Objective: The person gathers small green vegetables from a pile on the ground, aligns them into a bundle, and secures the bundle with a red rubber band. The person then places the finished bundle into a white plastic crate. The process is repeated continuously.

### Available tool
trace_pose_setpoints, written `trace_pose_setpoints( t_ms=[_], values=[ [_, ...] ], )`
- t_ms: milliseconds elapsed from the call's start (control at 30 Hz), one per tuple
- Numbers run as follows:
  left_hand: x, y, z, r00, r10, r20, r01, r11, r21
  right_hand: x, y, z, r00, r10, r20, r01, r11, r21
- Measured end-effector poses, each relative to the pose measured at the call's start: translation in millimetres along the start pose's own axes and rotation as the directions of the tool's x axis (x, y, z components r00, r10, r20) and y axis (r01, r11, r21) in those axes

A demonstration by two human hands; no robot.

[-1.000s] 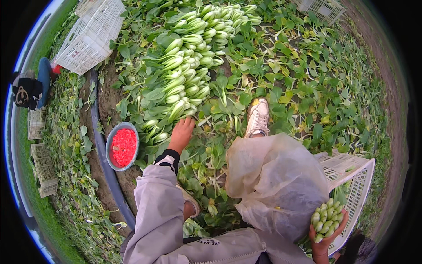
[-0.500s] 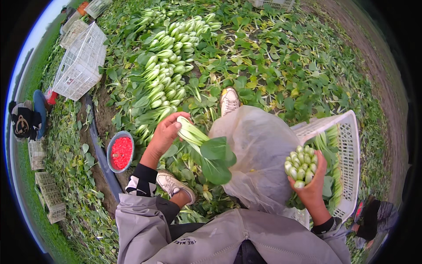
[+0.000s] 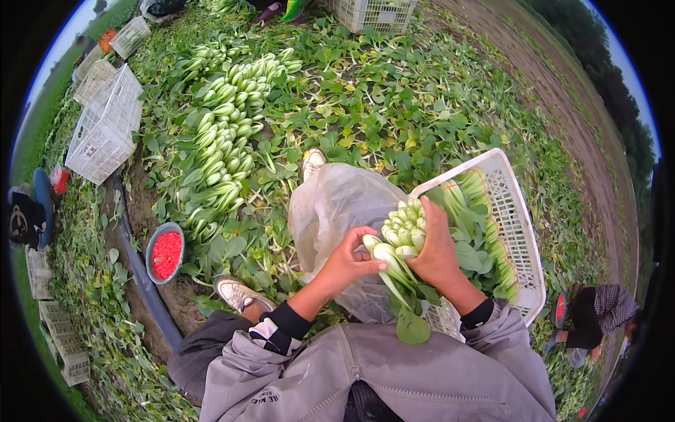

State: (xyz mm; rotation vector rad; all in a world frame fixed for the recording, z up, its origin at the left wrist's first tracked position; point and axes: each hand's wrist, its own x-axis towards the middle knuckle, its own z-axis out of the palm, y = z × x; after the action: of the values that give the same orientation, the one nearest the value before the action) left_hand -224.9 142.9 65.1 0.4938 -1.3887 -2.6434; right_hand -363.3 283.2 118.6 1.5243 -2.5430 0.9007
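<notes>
My left hand (image 3: 344,264) pinches one pale green bok choy (image 3: 394,267), its dark leaves hanging down toward my lap. Its base lies up against a bunch of bok choy (image 3: 403,226), whose several white-green bases point up and away from me. Around the right side of that bunch wraps my right hand (image 3: 441,257). Close by on the right is a white plastic crate (image 3: 537,278) with bok choy packed in rows (image 3: 498,243) along its far side. Part of the crate is hidden behind my right arm.
A long heap of bok choy (image 3: 228,133) lies ahead on leafy ground. To the left are a grey bowl (image 3: 149,257) of small red pieces, a dark hose (image 3: 144,278) and a white crate (image 3: 105,133). Clear plastic sheeting (image 3: 316,211) covers my leg. Another person (image 3: 598,316) crouches at right.
My left hand has moved right with its bok choy, bringing it against the bunch. My right hand has come left with the bunch. The whole view has swung to the right.
</notes>
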Motion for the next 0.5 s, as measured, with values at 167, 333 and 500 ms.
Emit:
trace_pose_setpoints(
  t_ms=[167, 333, 500],
  values=[
    [-6.5, 1.2, 3.6, 0.995, 0.015, -0.095, 0.01, 0.966, 0.258, -2.4, -1.3, -1.1, 1.0, 0.015, 0.027, -0.016, 1.0, 0.024],
    [-10.8, -8.0, -4.8, 0.978, 0.164, -0.125, -0.096, 0.898, 0.429, -1.9, -1.6, -0.8, 1.0, -0.021, -0.001, 0.021, 1.0, 0.022],
    [-9.1, 10.6, 3.4, 0.989, 0.144, 0.033, -0.147, 0.981, 0.124, 0.0, -4.0, -0.9, 1.0, -0.009, 0.026, 0.007, 0.998, 0.058]
  ],
)
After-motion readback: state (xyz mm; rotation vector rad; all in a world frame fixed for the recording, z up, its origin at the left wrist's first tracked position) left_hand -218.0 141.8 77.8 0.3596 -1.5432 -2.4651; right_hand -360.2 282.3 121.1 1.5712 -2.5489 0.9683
